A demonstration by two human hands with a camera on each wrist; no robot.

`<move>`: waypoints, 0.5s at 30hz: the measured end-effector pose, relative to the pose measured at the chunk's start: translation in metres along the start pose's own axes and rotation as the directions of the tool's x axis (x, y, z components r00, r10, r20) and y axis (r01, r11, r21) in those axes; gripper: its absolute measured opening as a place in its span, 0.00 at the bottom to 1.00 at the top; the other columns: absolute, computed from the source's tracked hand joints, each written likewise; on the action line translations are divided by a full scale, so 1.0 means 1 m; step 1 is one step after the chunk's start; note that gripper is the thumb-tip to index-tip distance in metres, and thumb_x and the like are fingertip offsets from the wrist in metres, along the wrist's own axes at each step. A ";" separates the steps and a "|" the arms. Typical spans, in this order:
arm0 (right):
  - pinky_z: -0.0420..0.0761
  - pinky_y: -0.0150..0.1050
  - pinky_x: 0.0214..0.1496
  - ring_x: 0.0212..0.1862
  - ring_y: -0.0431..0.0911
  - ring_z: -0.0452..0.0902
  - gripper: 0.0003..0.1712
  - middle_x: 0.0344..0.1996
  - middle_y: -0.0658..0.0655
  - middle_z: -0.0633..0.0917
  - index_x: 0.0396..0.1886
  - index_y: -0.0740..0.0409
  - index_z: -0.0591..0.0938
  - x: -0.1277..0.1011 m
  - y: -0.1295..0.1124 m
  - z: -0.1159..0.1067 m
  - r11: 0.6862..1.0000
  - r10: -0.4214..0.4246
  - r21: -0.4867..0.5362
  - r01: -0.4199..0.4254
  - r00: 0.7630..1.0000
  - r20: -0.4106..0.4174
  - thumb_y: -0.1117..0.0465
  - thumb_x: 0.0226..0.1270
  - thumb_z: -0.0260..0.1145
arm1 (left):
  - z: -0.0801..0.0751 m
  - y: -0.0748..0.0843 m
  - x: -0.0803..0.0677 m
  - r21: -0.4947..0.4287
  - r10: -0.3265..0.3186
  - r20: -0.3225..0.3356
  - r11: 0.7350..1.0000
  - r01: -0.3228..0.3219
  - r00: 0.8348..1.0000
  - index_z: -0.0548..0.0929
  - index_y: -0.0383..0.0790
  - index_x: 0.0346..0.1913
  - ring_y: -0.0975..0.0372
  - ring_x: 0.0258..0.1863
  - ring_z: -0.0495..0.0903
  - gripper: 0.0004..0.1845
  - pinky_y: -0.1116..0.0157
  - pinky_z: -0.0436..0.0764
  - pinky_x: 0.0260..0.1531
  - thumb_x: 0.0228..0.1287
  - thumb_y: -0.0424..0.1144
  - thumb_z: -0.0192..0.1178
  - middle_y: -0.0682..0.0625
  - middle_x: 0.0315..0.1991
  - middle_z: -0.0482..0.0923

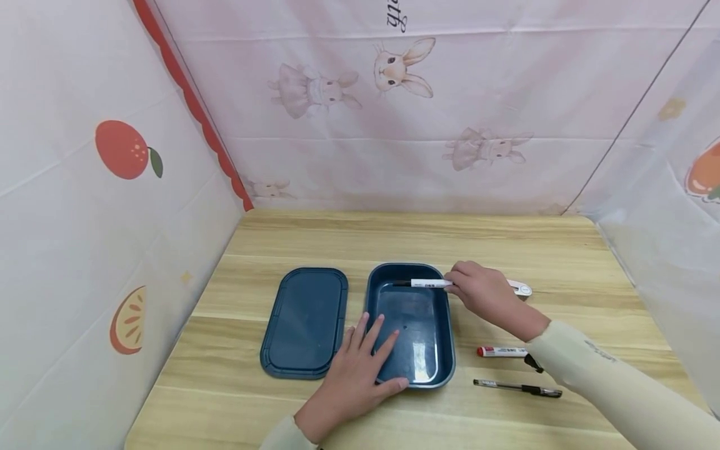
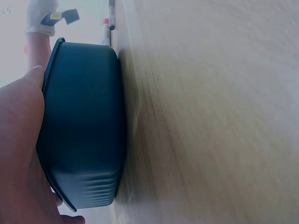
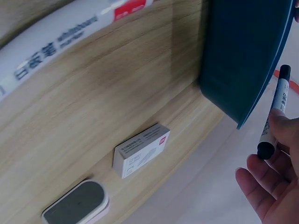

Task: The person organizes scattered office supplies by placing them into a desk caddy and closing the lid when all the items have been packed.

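Head view: dark blue box [image 1: 413, 375] sits open near the middle of the wooden table [image 1: 394, 237], its lid [image 1: 306, 322] flat just left of it, a small gap between them. Left hand [image 1: 357, 375] lies on the box's near left corner, fingers straight and spread over the rim, thumb along the front edge; nothing gripped. Right hand [image 1: 484, 294] pinches a black marker [image 1: 424, 283] by its end, holding it level over the far rim of the box, tip pointing left. A red-capped marker [image 1: 500, 352] and a pen [image 1: 517, 388] lie on the table right of the box, the pen nearer the person. A white eraser [image 1: 520, 289] shows partly behind the right hand.

Left wrist view: box wall [image 2: 84, 126] fills the left side, resting on the table [image 2: 210, 116]. Left palm [image 2: 18, 154] presses flat against the rim. Red-capped marker [image 2: 106, 28] and pen [image 2: 112, 14] small at top; right sleeve beyond the box.

Right wrist view: fingers [image 3: 268, 186] curled around the black marker [image 3: 275, 116], which hangs beside the box's edge [image 3: 243, 56]. On the table [image 3: 93, 107]: a small white carton [image 3: 140, 149], the eraser [image 3: 77, 203] with its grey face up, and a white whiteboard marker [image 3: 56, 46] at the top left.
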State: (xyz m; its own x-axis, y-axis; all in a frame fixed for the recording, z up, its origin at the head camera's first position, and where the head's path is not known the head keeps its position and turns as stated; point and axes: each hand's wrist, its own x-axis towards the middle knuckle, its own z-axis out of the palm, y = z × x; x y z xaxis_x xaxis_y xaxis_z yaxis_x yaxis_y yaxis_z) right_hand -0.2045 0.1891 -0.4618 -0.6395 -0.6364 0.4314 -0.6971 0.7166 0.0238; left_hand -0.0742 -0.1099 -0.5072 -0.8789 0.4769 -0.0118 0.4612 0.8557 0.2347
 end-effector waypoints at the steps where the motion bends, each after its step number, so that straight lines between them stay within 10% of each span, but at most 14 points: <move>1: 0.82 0.38 0.28 0.36 0.43 0.79 0.11 0.35 0.50 0.83 0.42 0.55 0.87 0.002 -0.001 0.001 1.000 0.005 0.002 -0.006 1.000 0.013 0.56 0.64 0.74 | 0.000 0.000 0.000 0.001 0.001 -0.002 1.000 -0.001 1.000 0.55 0.61 0.80 0.49 0.82 0.31 0.43 0.39 0.54 0.75 0.68 0.76 0.41 0.49 0.83 0.39; 15: 0.83 0.39 0.31 0.34 0.43 0.77 0.09 0.33 0.50 0.81 0.42 0.54 0.87 0.023 -0.016 0.011 0.999 0.038 0.010 -0.039 0.993 0.109 0.55 0.68 0.71 | 0.001 -0.003 -0.001 -0.011 0.019 -0.027 1.000 -0.019 0.999 0.54 0.60 0.81 0.48 0.82 0.33 0.44 0.38 0.54 0.74 0.68 0.76 0.41 0.50 0.83 0.42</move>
State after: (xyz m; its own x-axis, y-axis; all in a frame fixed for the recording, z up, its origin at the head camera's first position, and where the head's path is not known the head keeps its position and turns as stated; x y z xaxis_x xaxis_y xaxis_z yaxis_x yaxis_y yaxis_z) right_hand -0.2114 0.1595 -0.4626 -0.6969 -0.6364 0.3307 -0.6749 0.7379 -0.0025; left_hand -0.0751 -0.1129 -0.5089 -0.8732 0.4871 0.0193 0.4764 0.8442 0.2457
